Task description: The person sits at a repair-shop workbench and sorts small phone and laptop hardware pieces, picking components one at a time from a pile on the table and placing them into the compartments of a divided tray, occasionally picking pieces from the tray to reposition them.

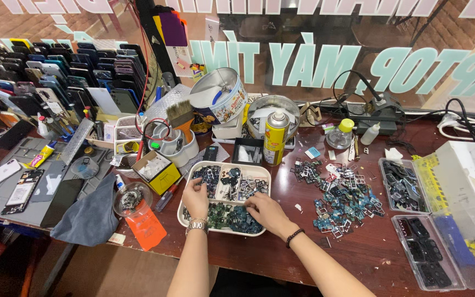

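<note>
**Both hands in the white parts tray**

A white compartment tray [266, 171] sits at the front of the dark red workbench [358, 258]. It is oblong with rounded corners: three small compartments run along its far side and one long compartment along its near side. The far ones hold dark metal and black bits; the near one holds a heap of small green and blue circuit pieces [232, 215].

The left hand [195, 199] rests over the tray's left end, fingers bent down into the compartments, a metal watch on its wrist; whether it pinches anything I cannot tell. The right hand [264, 210] lies on the near compartment, fingers together and pressed down among the green pieces, a dark bead bracelet on its wrist.

Right of the tray, one loose spread of small blue and silver parts [341, 197] covers the wood. Further right of the tray stand two clear plastic boxes [402, 186] with dark parts. Just behind the tray stands one yellow spray can [276, 138]. Left of the tray lie one grey cloth [90, 215] and one orange bag [146, 226].
</note>
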